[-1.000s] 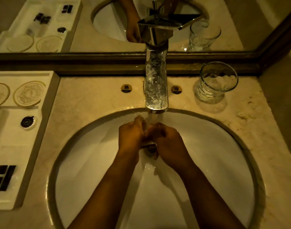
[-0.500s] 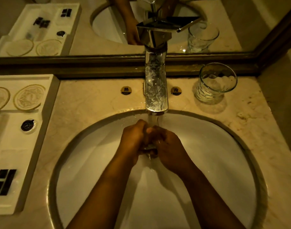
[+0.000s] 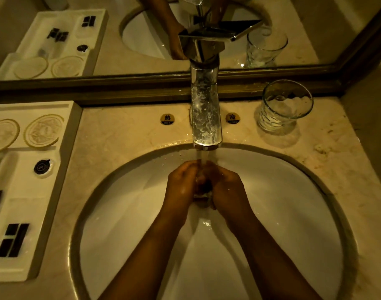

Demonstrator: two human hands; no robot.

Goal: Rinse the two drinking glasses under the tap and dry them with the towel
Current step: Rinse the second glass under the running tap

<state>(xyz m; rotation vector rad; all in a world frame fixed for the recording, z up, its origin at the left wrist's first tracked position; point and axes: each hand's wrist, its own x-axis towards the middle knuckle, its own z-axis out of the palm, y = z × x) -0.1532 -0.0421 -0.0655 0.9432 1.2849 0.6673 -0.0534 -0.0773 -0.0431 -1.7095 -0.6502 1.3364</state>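
While the left hand and right hand meet under the tap's stream in the sink, fingers curled around something small between them, what they grip cannot be told. Farther back, one glass stands upright on the table right of the tap, with open room around it. Judging by this, drying remains, and no towel shows.

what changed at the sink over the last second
Very little. Both hands, the left hand and the right hand, stay pressed together under the running water, shifting only slightly as they work; what they hold between them is hidden. The tap keeps flowing. The glass on the counter right of the tap has not moved, nor has the tray on the left.
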